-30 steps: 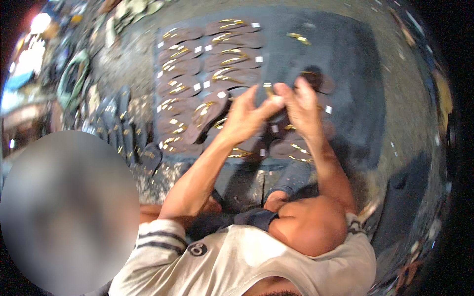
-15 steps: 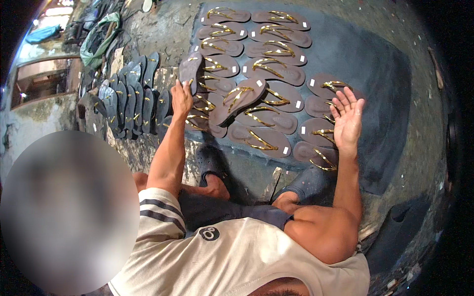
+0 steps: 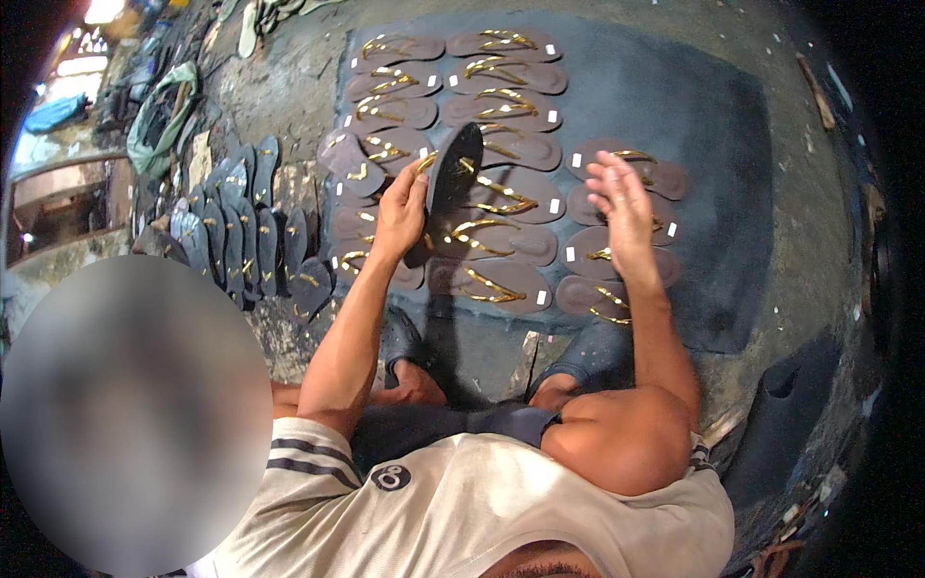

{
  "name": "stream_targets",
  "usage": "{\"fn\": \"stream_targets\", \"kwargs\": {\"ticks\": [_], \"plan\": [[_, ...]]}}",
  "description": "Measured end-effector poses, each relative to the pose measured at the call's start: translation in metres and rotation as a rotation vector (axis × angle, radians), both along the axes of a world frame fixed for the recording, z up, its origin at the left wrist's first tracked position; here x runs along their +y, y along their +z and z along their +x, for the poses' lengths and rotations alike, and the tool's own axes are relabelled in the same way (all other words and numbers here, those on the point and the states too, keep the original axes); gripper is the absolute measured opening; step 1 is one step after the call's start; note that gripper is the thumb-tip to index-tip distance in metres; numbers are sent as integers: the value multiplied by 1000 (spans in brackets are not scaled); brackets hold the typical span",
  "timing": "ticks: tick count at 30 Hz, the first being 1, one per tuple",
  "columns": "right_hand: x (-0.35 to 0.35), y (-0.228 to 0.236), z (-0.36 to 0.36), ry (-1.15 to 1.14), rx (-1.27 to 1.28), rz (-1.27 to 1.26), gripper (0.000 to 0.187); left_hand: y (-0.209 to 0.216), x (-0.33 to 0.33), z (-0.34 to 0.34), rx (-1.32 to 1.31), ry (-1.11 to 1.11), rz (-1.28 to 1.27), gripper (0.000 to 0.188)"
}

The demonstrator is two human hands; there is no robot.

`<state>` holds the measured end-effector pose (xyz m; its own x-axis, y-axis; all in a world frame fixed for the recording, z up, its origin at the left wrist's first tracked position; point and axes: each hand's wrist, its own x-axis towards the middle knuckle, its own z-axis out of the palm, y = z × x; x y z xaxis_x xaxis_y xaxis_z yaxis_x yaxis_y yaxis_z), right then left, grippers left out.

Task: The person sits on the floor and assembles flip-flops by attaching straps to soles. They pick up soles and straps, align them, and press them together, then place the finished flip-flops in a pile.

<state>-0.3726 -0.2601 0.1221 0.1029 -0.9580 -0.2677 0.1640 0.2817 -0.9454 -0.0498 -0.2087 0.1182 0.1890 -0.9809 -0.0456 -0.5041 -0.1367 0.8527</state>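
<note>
My left hand (image 3: 402, 217) grips a flip-flop (image 3: 455, 171) by its gold strap, thumb and fingers closed. It is lifted on edge above the laid-out rows, its dark underside partly turned up. My right hand (image 3: 626, 212) hovers over the right-hand column with fingers stretched and nothing in it. Below, brown flip-flops (image 3: 506, 75) with gold straps and small white labels lie in rows on a dark blue-grey sheet (image 3: 665, 96). Left of my left hand, another flip-flop (image 3: 352, 162) lies askew over the left column. My right hand partly covers the sandals beneath it.
Dark flip-flops (image 3: 236, 231) stand packed in overlapping rows on the left, beside a loose one (image 3: 310, 287). A green bag (image 3: 159, 125) is farther back. My feet wear dark clogs (image 3: 400, 342) at the sheet's near edge. A dark rolled piece (image 3: 771, 414) lies at right.
My left hand has left the flip-flop at the left edge, moved right and lifted the one that lay across the rows. The right hand has shifted slightly left, still open.
</note>
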Motion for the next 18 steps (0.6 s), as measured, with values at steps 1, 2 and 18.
{"fn": "stream_targets", "kwargs": {"ticks": [1, 2, 18], "plan": [[-1, 7, 4, 55, -13, -18, 47, 8, -6, -19, 271, -31, 45, 32], [0, 13, 10, 112, -26, -30, 48, 18, -8, -31, 666, 2, 339, 34], [8, 60, 23, 240, -226, -110, 34, 101, -24, -132, 475, -49, 189, 42]]}}
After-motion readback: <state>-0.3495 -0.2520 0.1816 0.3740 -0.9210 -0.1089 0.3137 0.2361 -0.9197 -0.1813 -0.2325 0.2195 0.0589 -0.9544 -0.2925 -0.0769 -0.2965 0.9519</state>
